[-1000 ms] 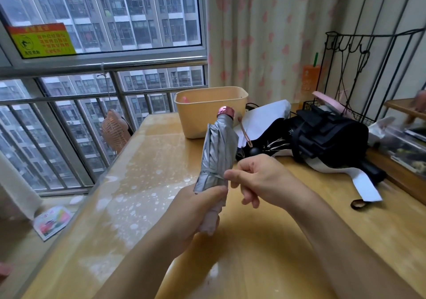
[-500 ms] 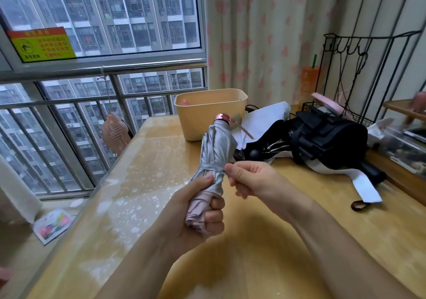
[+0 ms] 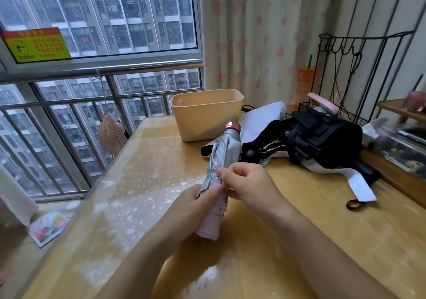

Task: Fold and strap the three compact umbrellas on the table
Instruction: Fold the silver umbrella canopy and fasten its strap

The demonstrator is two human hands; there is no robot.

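A folded silver umbrella (image 3: 224, 151) with a pink cap and pale pink lower part stands tilted above the wooden table (image 3: 299, 229). My left hand (image 3: 196, 204) grips its lower half from the left. My right hand (image 3: 246, 183) pinches the strap at the umbrella's waist, thumb and fingers curled against the fabric. Behind it lie a loose white-and-black umbrella (image 3: 260, 125) and a black umbrella (image 3: 322, 142) with a white strap trailing toward the right.
A beige plastic bin (image 3: 207, 114) stands at the table's back. A black wire rack (image 3: 357, 72) and a wooden shelf with a clear box (image 3: 401, 146) sit at the right. Window bars and a small pink fan (image 3: 110, 135) are at the left.
The umbrella has tilted and dropped lower. My left hand slid from its bottom up to the middle, and my right hand has closed in on the strap at the waist.
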